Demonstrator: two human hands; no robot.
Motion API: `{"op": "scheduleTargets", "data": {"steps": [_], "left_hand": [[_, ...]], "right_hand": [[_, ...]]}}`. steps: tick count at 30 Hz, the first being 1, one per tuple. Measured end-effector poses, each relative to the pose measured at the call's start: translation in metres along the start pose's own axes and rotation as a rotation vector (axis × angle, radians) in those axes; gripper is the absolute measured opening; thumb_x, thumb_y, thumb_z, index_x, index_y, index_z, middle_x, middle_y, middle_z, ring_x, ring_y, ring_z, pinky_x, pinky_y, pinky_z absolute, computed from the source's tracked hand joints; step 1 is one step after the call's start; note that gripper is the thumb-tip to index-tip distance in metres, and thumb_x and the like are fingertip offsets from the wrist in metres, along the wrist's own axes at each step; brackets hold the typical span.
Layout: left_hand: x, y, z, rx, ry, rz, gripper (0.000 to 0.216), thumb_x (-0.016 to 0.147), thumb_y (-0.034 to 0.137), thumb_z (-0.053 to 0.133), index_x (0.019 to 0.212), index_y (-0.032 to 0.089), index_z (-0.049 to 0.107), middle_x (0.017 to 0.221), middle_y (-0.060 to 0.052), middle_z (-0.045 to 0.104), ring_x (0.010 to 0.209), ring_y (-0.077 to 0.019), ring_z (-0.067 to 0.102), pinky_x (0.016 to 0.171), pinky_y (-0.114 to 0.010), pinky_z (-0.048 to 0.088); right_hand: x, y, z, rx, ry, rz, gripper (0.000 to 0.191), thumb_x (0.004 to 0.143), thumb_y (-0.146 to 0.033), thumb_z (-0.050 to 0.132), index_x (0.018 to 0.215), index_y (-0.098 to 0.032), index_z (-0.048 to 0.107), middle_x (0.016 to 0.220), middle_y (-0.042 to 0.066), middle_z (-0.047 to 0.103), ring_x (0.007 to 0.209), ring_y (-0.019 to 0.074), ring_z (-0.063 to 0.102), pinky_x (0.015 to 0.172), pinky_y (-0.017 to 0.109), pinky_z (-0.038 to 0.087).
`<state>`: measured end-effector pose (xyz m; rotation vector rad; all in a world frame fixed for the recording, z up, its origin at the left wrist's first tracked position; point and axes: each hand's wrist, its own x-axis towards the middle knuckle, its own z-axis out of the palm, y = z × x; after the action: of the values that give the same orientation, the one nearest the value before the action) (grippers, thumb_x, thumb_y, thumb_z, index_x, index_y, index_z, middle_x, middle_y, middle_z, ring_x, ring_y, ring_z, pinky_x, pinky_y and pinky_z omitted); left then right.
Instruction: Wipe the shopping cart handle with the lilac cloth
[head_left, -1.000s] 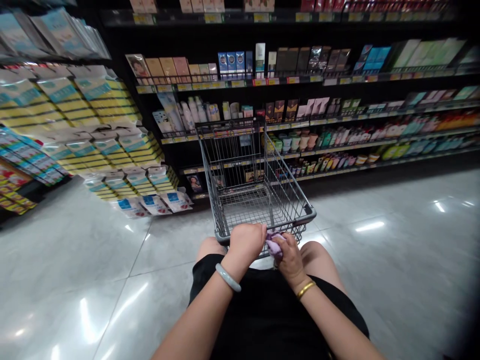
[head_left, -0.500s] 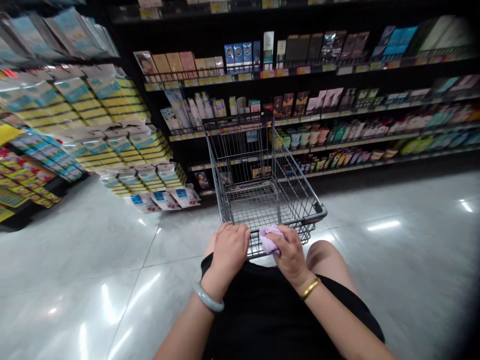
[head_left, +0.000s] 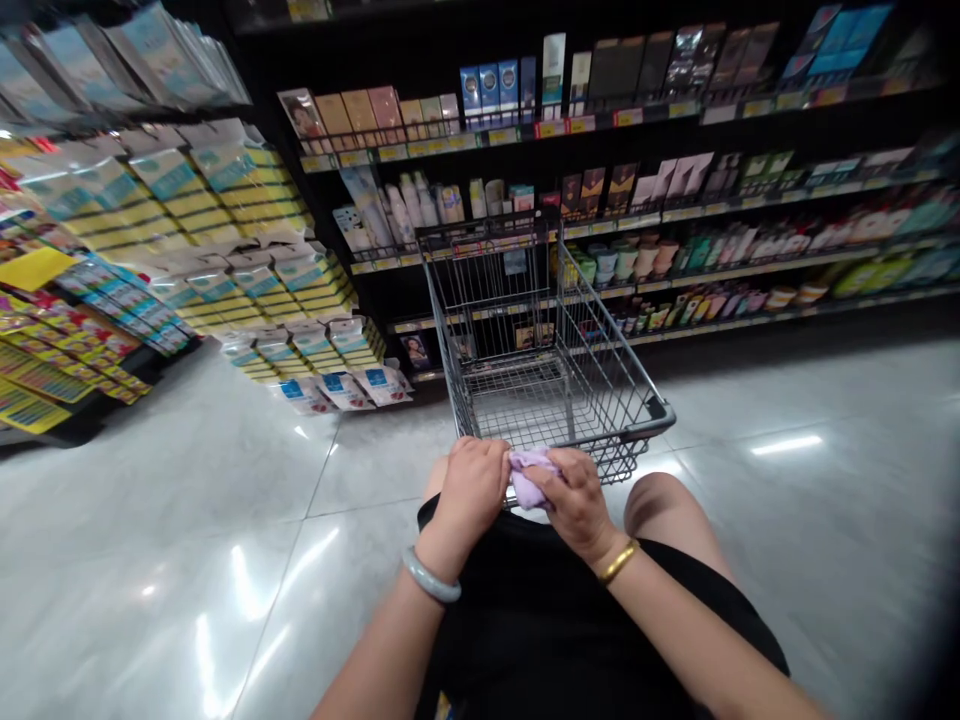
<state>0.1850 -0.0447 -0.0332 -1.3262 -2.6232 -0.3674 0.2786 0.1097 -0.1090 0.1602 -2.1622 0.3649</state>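
Observation:
A grey wire shopping cart [head_left: 630, 385] stands right in front of my body, its basket showing bare mesh. My left hand [head_left: 476, 480], with a pale bangle at the wrist, is closed over the near rim of the cart. Beside it, my right hand [head_left: 577, 500], wearing a gold bracelet, grips a crumpled lilac cloth [head_left: 531, 478] at that same rim. The cloth fills the small gap between my two hands and seems to touch the left fingers. Most of the rim beneath the hands is hidden.
Dark shelves [head_left: 660, 225] of boxed and bottled toiletries run across the far side of the cart. To the left hang rows of yellow-and-white packs [head_left: 247, 185], with a display of colourful small packets [head_left: 67, 350] beyond. Below is a shiny grey floor [head_left: 225, 480].
The cloth and my left hand have come closer together along the rim, closing the gap between them. The whole view has shifted slightly, moving the shelves and cart rightward in the picture.

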Motion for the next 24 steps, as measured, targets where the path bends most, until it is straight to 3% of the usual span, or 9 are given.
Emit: {"op": "scheduleTargets", "data": {"steps": [5,8,11,14,17,21,24], "left_hand": [[-0.003,-0.012,0.002,-0.234,0.045,-0.046,0.034,0.101,0.028,0.031,0.098,0.021,0.065,0.096,-0.004,0.071,0.091,-0.0173,0.063,0.092,-0.034,0.044],[-0.008,-0.015,0.007,-0.272,0.118,-0.025,0.033,0.101,0.028,0.032,0.106,0.022,0.064,0.104,-0.002,0.072,0.099,-0.0157,0.064,0.107,-0.039,0.038],[-0.009,-0.015,0.009,-0.238,0.124,-0.006,0.030,0.100,0.027,0.035,0.110,0.021,0.063,0.104,-0.002,0.072,0.101,-0.0149,0.064,0.114,-0.042,0.031],[-0.007,-0.015,0.007,-0.214,0.079,-0.006,0.031,0.100,0.026,0.035,0.111,0.022,0.064,0.105,-0.002,0.073,0.101,-0.0142,0.065,0.112,-0.040,0.035],[-0.006,-0.013,0.005,-0.197,0.050,-0.017,0.032,0.101,0.027,0.034,0.109,0.023,0.065,0.105,-0.002,0.073,0.100,-0.0150,0.065,0.109,-0.038,0.036],[-0.009,-0.005,0.011,-0.098,0.127,-0.030,0.030,0.100,0.028,0.036,0.110,0.022,0.064,0.101,-0.005,0.072,0.099,-0.0188,0.061,0.106,-0.040,0.036],[-0.011,0.000,0.020,-0.010,0.188,-0.047,0.029,0.099,0.029,0.038,0.107,0.020,0.064,0.096,-0.007,0.070,0.094,-0.0215,0.059,0.100,-0.040,0.037]], "right_hand": [[0.005,0.000,0.012,-0.015,-0.037,-0.086,0.026,0.088,-0.016,0.061,0.107,-0.031,0.069,0.109,0.005,0.058,0.104,0.0202,0.052,0.096,0.039,0.043],[-0.016,0.002,0.022,-0.050,-0.130,-0.151,0.026,0.089,-0.016,0.060,0.109,-0.031,0.068,0.109,0.004,0.062,0.100,0.0194,0.052,0.092,0.036,0.043],[-0.024,-0.005,0.023,-0.052,-0.130,-0.119,0.025,0.089,-0.016,0.059,0.108,-0.030,0.069,0.108,0.005,0.063,0.102,0.0202,0.053,0.094,0.038,0.042],[-0.016,-0.012,0.023,-0.040,-0.097,-0.128,0.027,0.089,-0.016,0.060,0.110,-0.030,0.068,0.109,0.005,0.063,0.109,0.0216,0.051,0.101,0.041,0.038],[-0.018,-0.011,0.031,-0.023,-0.126,-0.202,0.026,0.087,-0.017,0.064,0.110,-0.028,0.068,0.109,0.005,0.065,0.106,0.0203,0.053,0.098,0.039,0.038],[-0.039,-0.004,0.039,-0.003,-0.236,-0.224,0.023,0.086,-0.017,0.064,0.107,-0.026,0.068,0.106,0.004,0.066,0.102,0.0200,0.054,0.092,0.037,0.040],[-0.036,-0.003,0.032,-0.030,-0.210,-0.143,0.022,0.087,-0.016,0.062,0.105,-0.029,0.069,0.109,0.004,0.065,0.100,0.0195,0.054,0.091,0.036,0.040]]}}
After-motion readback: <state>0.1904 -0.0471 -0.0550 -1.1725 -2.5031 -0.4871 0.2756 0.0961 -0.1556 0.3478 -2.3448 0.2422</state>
